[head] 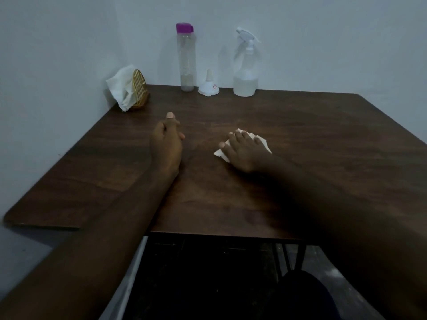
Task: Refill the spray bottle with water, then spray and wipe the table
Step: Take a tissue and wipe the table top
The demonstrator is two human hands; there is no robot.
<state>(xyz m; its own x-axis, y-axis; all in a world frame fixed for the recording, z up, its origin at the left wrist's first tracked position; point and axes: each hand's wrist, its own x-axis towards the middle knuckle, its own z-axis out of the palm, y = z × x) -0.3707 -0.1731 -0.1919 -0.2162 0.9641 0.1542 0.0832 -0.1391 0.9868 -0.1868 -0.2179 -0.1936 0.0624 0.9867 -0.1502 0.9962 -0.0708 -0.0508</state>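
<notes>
My right hand [246, 150] lies flat on a white tissue [263, 144] and presses it onto the dark wooden table [323, 139] near its middle. My left hand [166, 144] rests on its edge on the table to the left, fingers loosely curled, holding nothing. At the back by the wall stands the clear spray bottle [245, 72] with a white trigger head, partly filled with liquid. To its left are a white funnel [208, 85], upside down, and a tall clear water bottle [186, 58] with a purple cap, nearly empty.
A golden wire holder with white tissues [129, 90] stands at the table's back left corner. White walls close off the back and left sides. The table's near edge [219, 235] runs under my forearms, with dark legs below.
</notes>
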